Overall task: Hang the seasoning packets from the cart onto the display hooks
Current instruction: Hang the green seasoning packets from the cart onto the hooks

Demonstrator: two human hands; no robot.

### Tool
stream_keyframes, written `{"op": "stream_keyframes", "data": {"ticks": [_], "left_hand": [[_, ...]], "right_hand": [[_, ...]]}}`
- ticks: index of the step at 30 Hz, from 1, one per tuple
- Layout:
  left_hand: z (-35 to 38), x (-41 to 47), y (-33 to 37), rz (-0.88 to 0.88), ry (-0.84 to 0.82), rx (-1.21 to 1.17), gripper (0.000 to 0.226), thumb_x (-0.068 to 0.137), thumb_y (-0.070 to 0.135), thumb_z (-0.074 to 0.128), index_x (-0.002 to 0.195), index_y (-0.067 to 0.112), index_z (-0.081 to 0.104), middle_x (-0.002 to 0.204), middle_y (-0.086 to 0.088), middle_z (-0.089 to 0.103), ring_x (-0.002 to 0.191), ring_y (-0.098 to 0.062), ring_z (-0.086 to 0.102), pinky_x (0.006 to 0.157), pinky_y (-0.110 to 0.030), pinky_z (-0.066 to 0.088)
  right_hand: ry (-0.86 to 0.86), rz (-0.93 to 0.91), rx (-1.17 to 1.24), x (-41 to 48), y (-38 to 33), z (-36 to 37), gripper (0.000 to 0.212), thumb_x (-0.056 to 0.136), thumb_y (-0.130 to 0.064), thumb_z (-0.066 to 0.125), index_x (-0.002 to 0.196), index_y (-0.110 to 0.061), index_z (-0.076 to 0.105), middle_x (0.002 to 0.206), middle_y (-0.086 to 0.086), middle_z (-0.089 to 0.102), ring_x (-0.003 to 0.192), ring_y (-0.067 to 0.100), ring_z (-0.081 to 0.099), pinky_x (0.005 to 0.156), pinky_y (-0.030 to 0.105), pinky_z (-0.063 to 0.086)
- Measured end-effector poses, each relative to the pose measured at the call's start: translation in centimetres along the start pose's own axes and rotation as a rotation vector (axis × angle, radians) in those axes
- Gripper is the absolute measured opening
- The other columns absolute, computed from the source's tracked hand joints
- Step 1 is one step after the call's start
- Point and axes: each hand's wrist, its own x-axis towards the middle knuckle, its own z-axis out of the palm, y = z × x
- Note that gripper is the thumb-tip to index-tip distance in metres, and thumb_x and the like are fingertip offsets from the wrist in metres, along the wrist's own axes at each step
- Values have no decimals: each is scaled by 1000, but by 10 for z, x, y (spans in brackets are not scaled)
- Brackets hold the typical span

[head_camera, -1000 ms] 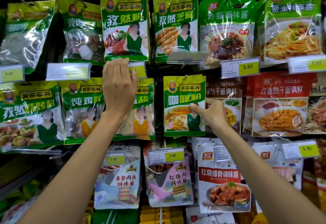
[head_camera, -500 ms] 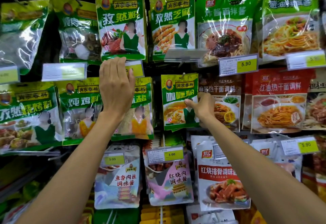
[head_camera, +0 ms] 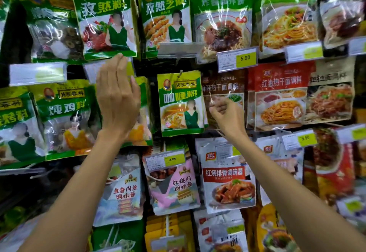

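Our left hand lies flat, fingers pressed together, probably steadying the neighbouring packets; our right hand, loosely curled on nothing, waits beside the curry packet, already on its hook.

Grip of the left hand covers most of the packet behind it; label unreadable. Above the right hand grip, price tag: fine print too small.
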Motion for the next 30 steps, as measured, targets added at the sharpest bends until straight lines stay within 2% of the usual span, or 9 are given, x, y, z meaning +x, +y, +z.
{"op": "stream_keyframes", "data": {"ticks": [2, 6, 11, 15, 20, 24, 27, 29, 30], "left_hand": [[-6, -18, 31, 27, -14, -121, 29, 96, 6, 44, 121, -5, 55, 118, -23, 59, 112, -33, 50, 101, -38, 37], [-24, -85, 125, -57, -250, -489, 21, 96, 5, 44, 102, -3, 62, 96, -19, 63, 93, -28, 54, 83, -33, 40], [-61, -202, 275, -442, -917, -1035, 29, 101, 20, 42, 91, 4, 64, 73, -4, 59, 67, -13, 53, 60, -24, 39], [-95, -292, 385, -629, -1440, -1223, 25, 100, 12, 45, 94, -5, 63, 87, -23, 65, 79, -29, 60, 72, -36, 41], [-133, -382, 476, -513, -1847, -1238, 27, 100, 11, 44, 102, -5, 66, 92, -15, 69, 83, -32, 59, 71, -34, 38], [-158, -447, 515, -317, -2130, -1226, 28, 101, 16, 43, 102, -4, 62, 84, -21, 65, 70, -26, 56, 57, -28, 34], [-170, -495, 534, -199, -2260, -1167, 29, 101, 12, 43, 93, -10, 60, 103, -38, 58, 89, -40, 60, 62, -35, 32], [-176, -524, 541, -62, -2340, -1112, 28, 101, 14, 42, 100, -6, 61, 121, -34, 53, 106, -39, 57, 69, -35, 38], [-178, -539, 543, 1, -2372, -1104, 26, 101, 14, 42, 102, -3, 62, 119, -30, 56, 102, -34, 58, 69, -33, 38]], "right_hand": [[8, -15, 2, -23, 7, -30, 15, 95, -21, 60, 99, -8, 65, 82, -2, 61, 71, 4, 54, 59, 9, 43], [-22, 60, 20, -96, 44, -97, 18, 99, -27, 52, 95, -16, 65, 82, -7, 64, 78, 3, 60, 64, 12, 45], [42, 390, -47, -228, 129, -180, 27, 99, -22, 49, 84, -9, 67, 76, 4, 68, 72, 17, 65, 69, 39, 51], [155, 766, -207, -347, 193, -243, 32, 99, -19, 50, 79, 0, 64, 71, 14, 63, 70, 26, 61, 64, 35, 41], [330, 1135, -432, -469, 239, -296, 30, 97, -13, 52, 72, -4, 65, 76, 16, 70, 73, 22, 63, 59, 31, 31], [475, 1393, -465, -548, 265, -311, 33, 98, -15, 51, 75, 2, 66, 78, 21, 71, 77, 32, 67, 67, 39, 48], [565, 1556, -498, -596, 285, -311, 33, 98, -14, 49, 76, 5, 65, 78, 23, 70, 77, 35, 66, 64, 36, 42], [586, 1658, -500, -625, 299, -305, 33, 97, -13, 48, 72, 2, 61, 74, 20, 66, 76, 34, 64, 60, 34, 35], [588, 1708, -497, -638, 306, -301, 32, 97, -13, 47, 71, 0, 59, 72, 19, 61, 74, 33, 61, 60, 33, 31]]}}
